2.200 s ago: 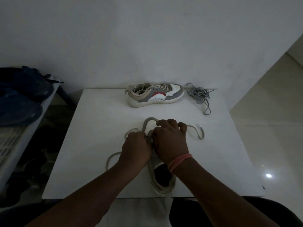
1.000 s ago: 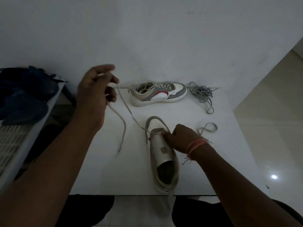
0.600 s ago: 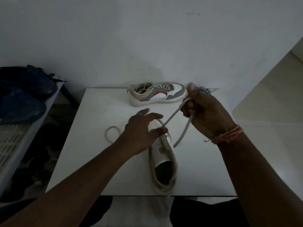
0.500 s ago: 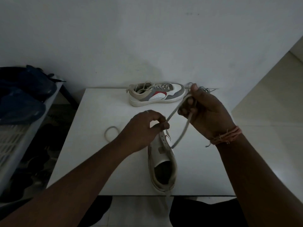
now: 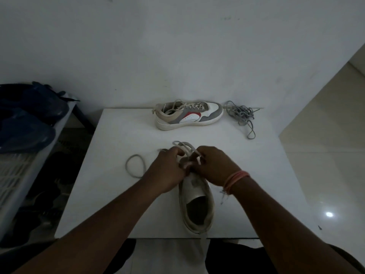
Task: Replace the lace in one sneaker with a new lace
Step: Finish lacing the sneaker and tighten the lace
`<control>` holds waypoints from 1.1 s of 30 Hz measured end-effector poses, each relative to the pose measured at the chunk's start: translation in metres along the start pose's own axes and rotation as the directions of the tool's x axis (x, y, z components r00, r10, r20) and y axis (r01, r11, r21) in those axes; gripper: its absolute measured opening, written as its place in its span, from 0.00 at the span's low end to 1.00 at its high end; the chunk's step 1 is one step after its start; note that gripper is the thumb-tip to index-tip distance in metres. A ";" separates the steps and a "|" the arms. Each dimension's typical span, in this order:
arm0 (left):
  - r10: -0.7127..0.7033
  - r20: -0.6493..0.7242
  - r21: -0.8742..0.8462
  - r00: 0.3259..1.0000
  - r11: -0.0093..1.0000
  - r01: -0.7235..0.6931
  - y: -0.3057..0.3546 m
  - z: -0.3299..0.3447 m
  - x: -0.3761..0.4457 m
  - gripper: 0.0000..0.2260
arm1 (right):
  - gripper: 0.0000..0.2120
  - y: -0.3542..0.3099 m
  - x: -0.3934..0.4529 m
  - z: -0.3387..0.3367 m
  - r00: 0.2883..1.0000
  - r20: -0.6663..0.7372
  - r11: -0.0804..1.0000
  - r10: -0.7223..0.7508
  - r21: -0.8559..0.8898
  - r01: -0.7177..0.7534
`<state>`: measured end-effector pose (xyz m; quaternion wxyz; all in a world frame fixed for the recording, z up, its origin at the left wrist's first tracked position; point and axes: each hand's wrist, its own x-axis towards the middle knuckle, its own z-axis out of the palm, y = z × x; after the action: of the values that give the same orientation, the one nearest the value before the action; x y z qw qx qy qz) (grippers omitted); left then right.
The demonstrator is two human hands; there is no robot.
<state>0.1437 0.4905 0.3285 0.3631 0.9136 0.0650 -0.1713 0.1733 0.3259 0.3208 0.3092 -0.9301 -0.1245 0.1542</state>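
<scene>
A pale sneaker [image 5: 197, 202] lies on the white table [image 5: 110, 194], heel towards me and toe away. Both hands meet over its eyelet area. My left hand [image 5: 167, 171] has its fingers curled on the pale lace [image 5: 136, 165], whose free part loops on the table to the left. My right hand [image 5: 215, 165] pinches the other lace end, its white tip showing by my fingers. The eyelets are hidden under my hands. A bundle of grey lace [image 5: 242, 115] lies at the back right.
A second sneaker [image 5: 187, 115], grey, white and red, laced, lies on its side at the table's far edge near the wall. Left of the table stands a rack [image 5: 17, 175] with dark blue shoes [image 5: 25, 119]. Tiled floor lies to the right.
My right hand, which held the lace pulled up and to the right, has come down to the sneaker. My left hand has closed in beside it. The loop on the left stays put.
</scene>
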 end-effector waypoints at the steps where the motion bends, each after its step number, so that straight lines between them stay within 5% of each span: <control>1: 0.005 -0.021 0.013 1.000 1.000 -0.005 -0.001 0.001 0.001 0.28 | 0.08 -0.001 0.002 0.009 1.000 0.003 0.999 0.021 0.032 -0.021; 6: -0.040 -0.049 -0.001 0.998 0.999 0.040 -0.004 0.006 0.001 0.26 | 0.08 -0.003 0.005 0.023 0.989 -0.134 0.995 0.060 0.087 -0.049; 8: -0.043 -0.082 -0.008 0.996 0.999 0.042 -0.006 0.009 -0.002 0.25 | 0.09 -0.003 0.005 0.023 0.974 -0.158 0.964 0.160 0.237 -0.120; 11: -0.062 -0.110 -0.058 0.992 0.997 0.056 -0.007 0.009 -0.003 0.26 | 0.10 -0.005 0.006 0.020 0.934 -0.065 0.790 0.350 0.557 -0.257; 17: -0.095 -0.096 -0.154 0.991 0.985 0.079 -0.006 0.009 -0.005 0.24 | 0.10 -0.007 0.004 0.007 0.918 0.046 0.626 0.393 0.718 -0.304; 20: -0.084 -0.093 -0.145 0.992 0.987 0.070 -0.008 0.010 -0.003 0.23 | 0.09 -0.006 0.006 0.002 0.962 -0.037 0.848 0.272 0.481 -0.221; 23: -0.068 -0.120 -0.074 0.990 0.996 0.059 -0.007 0.009 -0.002 0.29 | 0.10 -0.012 0.002 -0.015 0.985 -0.080 0.924 0.150 0.365 -0.111; 26: 0.198 -0.313 0.033 0.929 0.980 -0.198 0.004 0.000 -0.005 0.36 | 0.10 -0.020 -0.008 -0.038 0.988 -0.134 0.943 -0.071 0.313 0.110; 29: 0.578 -0.319 0.220 0.751 0.816 -0.535 0.015 -0.020 -0.001 0.30 | 0.12 -0.025 -0.017 -0.051 0.972 0.009 0.895 -0.233 0.392 0.211; 31: 0.659 -0.282 0.306 0.697 0.750 -0.586 0.018 -0.033 0.000 0.17 | 0.11 -0.020 -0.018 -0.055 0.970 -0.016 0.874 -0.242 0.431 0.225; 33: 0.584 -0.355 0.219 0.731 0.811 -0.542 0.014 -0.046 0.000 0.14 | 0.06 -0.011 -0.016 -0.060 0.976 -0.067 0.892 -0.207 0.397 0.216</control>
<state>0.1595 0.5118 0.3680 0.3299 0.9219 -0.1498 0.1370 0.1791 0.2974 0.3766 0.5102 -0.8292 -0.1870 0.1311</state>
